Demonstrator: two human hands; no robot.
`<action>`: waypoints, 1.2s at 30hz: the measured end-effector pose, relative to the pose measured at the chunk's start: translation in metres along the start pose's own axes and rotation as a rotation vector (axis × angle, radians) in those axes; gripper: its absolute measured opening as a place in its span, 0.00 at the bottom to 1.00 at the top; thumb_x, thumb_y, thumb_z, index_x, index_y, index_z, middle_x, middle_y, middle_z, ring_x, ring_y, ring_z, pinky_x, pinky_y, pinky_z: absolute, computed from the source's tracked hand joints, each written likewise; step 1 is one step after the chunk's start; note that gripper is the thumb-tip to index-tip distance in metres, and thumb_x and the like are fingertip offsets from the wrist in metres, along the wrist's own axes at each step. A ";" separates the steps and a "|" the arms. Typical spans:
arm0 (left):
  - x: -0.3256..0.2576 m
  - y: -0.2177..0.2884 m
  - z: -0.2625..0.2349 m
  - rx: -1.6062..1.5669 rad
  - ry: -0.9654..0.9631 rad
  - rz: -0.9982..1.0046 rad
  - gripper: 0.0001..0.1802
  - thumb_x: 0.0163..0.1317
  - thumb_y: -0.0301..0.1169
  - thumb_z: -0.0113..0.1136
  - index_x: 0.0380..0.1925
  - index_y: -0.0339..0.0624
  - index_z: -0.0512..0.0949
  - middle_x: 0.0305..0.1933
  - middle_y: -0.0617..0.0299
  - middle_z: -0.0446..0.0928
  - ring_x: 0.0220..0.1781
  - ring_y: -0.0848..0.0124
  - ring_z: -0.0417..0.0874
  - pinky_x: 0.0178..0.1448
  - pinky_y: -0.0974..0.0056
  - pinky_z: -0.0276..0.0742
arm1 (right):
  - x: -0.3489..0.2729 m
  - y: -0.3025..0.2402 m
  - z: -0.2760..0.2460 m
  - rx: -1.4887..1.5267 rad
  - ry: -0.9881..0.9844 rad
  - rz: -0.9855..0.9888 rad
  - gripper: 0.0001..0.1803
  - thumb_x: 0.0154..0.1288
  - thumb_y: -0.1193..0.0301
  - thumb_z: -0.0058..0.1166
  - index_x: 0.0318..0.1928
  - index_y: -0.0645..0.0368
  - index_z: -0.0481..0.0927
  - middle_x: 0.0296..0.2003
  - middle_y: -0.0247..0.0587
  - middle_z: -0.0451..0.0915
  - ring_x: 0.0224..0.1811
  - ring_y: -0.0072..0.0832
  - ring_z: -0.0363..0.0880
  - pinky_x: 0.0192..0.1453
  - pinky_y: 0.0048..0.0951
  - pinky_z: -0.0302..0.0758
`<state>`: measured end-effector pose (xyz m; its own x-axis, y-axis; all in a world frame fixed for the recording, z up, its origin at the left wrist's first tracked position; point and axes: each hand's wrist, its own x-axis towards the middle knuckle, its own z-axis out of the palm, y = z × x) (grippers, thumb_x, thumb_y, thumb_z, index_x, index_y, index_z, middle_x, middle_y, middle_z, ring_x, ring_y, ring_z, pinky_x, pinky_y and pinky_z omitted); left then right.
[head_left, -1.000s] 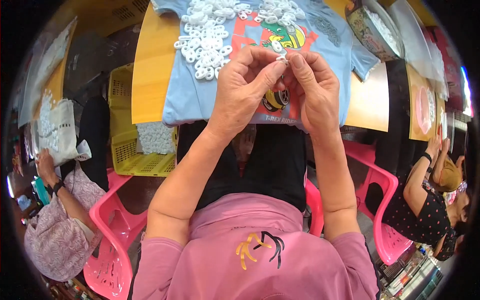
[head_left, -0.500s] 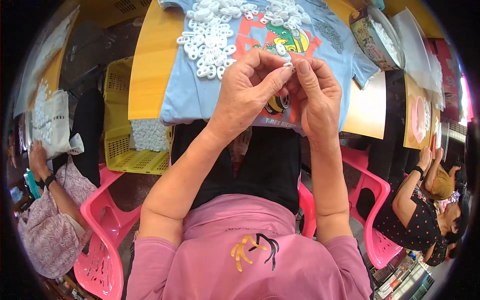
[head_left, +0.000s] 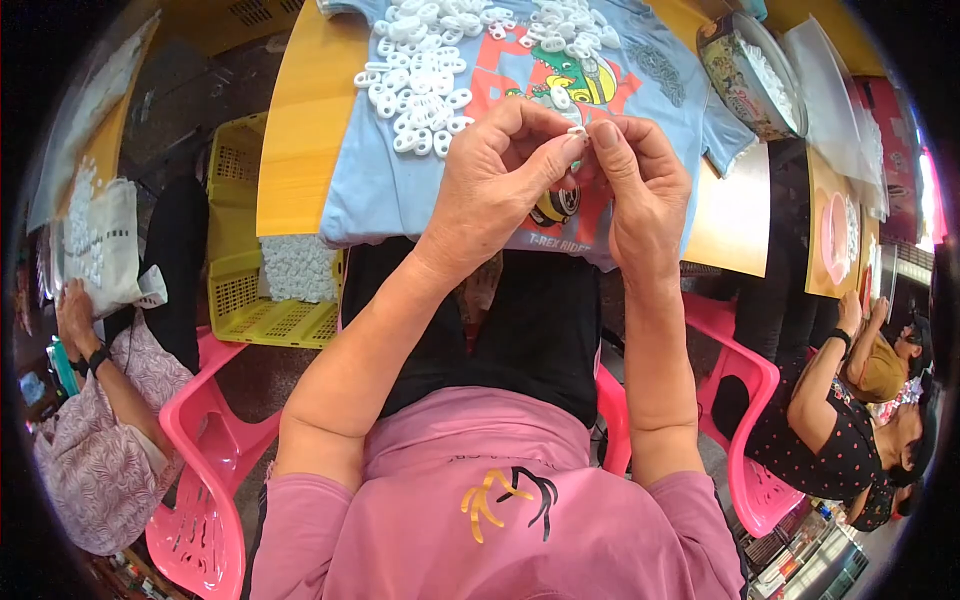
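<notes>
My left hand (head_left: 490, 180) pinches a small white plastic piece (head_left: 577, 130) between thumb and forefinger; only a bit of it shows. Close beside it, my right hand (head_left: 642, 190) is closed, its thumb and fingertips pressed together at the piece. Whatever lies in the right fingertips is hidden. Both hands are raised over a light blue T-shirt (head_left: 365, 205) spread on the table. A heap of white oval plastic pieces with holes (head_left: 415, 90) lies on the shirt's left part. Another white piece (head_left: 560, 97) rests just beyond my fingers.
Small dark metal-looking parts (head_left: 657, 68) lie at the shirt's far right. A round tin (head_left: 740, 85) holding white pieces stands beyond them. Left of my legs are a yellow crate (head_left: 235, 270) and packed white pieces (head_left: 300, 268). Other people sit on both sides near pink chairs (head_left: 205, 500).
My right hand has shifted very slightly to the right, its fingertips still by the white piece. My left hand keeps its pinch in nearly the same place.
</notes>
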<state>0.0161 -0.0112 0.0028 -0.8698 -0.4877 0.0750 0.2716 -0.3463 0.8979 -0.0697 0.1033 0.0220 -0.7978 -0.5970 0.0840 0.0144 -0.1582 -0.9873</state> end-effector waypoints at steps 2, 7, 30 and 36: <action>-0.001 0.001 0.001 -0.006 0.018 -0.010 0.06 0.65 0.26 0.60 0.38 0.35 0.76 0.32 0.64 0.80 0.34 0.80 0.81 0.39 0.74 0.79 | -0.001 0.000 0.000 -0.036 0.006 0.003 0.09 0.69 0.70 0.57 0.41 0.63 0.79 0.30 0.33 0.82 0.29 0.16 0.77 0.34 0.17 0.74; -0.002 0.000 0.001 0.026 0.030 -0.009 0.06 0.65 0.25 0.61 0.38 0.34 0.77 0.32 0.64 0.80 0.34 0.80 0.81 0.39 0.74 0.79 | -0.002 0.001 -0.001 -0.234 0.026 -0.086 0.08 0.69 0.69 0.57 0.39 0.63 0.80 0.30 0.34 0.81 0.29 0.16 0.78 0.34 0.17 0.74; -0.002 0.001 0.002 0.086 0.028 -0.002 0.06 0.64 0.26 0.62 0.36 0.34 0.77 0.29 0.65 0.81 0.30 0.81 0.81 0.35 0.74 0.77 | 0.002 -0.002 -0.010 -0.131 -0.065 0.025 0.09 0.70 0.68 0.56 0.39 0.62 0.79 0.32 0.32 0.80 0.30 0.16 0.77 0.36 0.17 0.74; -0.002 -0.002 0.001 0.132 0.010 0.011 0.05 0.64 0.25 0.62 0.36 0.35 0.77 0.30 0.64 0.81 0.32 0.81 0.81 0.36 0.74 0.78 | 0.004 -0.011 -0.010 -0.336 -0.055 -0.014 0.09 0.69 0.69 0.56 0.38 0.64 0.79 0.29 0.30 0.78 0.30 0.16 0.76 0.35 0.17 0.74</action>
<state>0.0171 -0.0090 0.0016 -0.8628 -0.4991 0.0810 0.2235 -0.2328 0.9465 -0.0791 0.1105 0.0318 -0.7626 -0.6397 0.0962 -0.2030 0.0955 -0.9745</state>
